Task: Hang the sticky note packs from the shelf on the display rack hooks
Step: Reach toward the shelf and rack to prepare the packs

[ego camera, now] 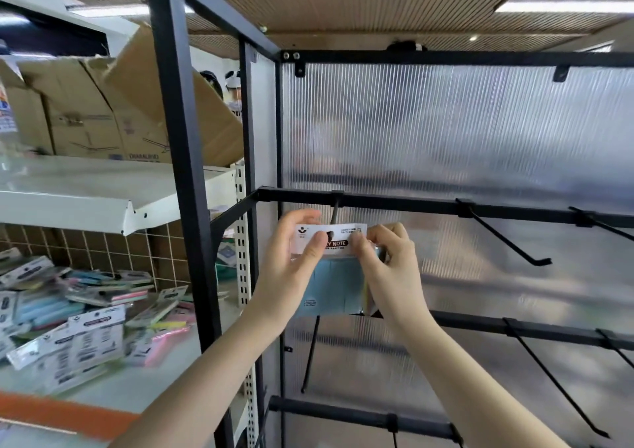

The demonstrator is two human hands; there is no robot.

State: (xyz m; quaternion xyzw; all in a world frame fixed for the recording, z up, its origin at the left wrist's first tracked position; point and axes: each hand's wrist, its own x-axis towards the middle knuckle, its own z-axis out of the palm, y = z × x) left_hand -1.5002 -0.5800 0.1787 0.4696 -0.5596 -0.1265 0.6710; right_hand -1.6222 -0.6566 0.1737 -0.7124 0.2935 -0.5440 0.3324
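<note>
A blue sticky note pack (334,283) with a white header card is held up at the leftmost hook (335,211) of the rack's upper black bar (394,204). My left hand (291,262) pinches the header's left side and my right hand (387,259) pinches its right side. The hook's rod comes down to the header's hang hole, which sits just at the hook tip. On the white shelf to the left lies a heap of several more packs (79,314) in pink, blue and green.
Empty black hooks (507,241) stick out from the upper bar, and more hooks (555,382) from the lower bar. A ribbed translucent panel (463,132) backs the rack. Cardboard boxes (103,111) stand on the upper white shelf at left.
</note>
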